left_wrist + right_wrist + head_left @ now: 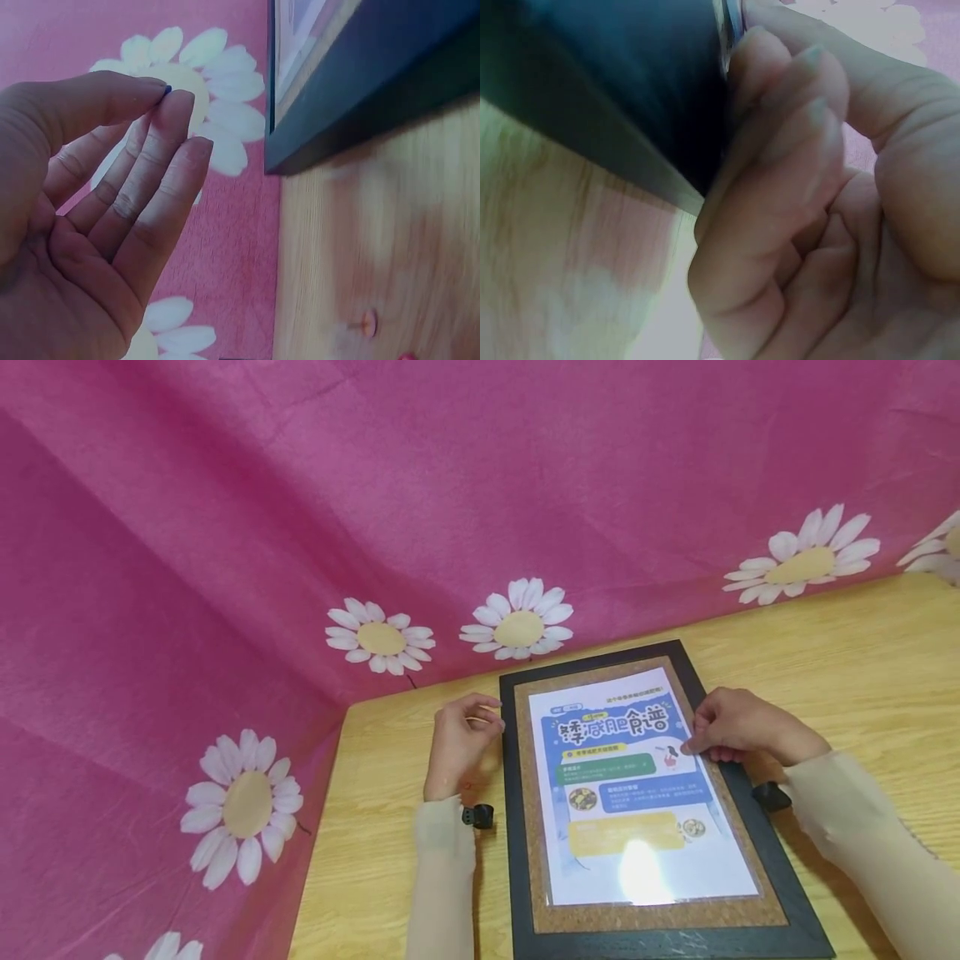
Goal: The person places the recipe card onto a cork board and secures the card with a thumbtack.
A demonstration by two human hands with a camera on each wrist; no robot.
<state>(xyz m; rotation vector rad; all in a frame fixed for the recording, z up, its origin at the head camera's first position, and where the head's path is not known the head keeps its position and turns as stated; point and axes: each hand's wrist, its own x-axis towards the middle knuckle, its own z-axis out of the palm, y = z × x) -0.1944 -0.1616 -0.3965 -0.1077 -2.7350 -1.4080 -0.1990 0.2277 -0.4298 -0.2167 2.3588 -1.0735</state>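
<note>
A laminated poster (652,881) with Chinese print lies over a cork board (660,917) in a dark frame (519,827). My left hand (459,743) is just beyond the frame's left side. Between its thumb and fingertip it pinches a small dark blue thing (168,89), mostly hidden; I cannot tell its kind. My right hand (738,727) is at the poster's right edge, its thumb over the printed face and the other fingers curled near the frame. In the right wrist view, the poster's shiny edge (731,30) shows between thumb and forefinger.
The board lies on a light wood table (367,827). Left of it, in the left wrist view, are an orange-pink pin (369,322) and a red one (407,357) at the bottom edge. A pink cloth (450,485) with white daisies hangs behind and to the left.
</note>
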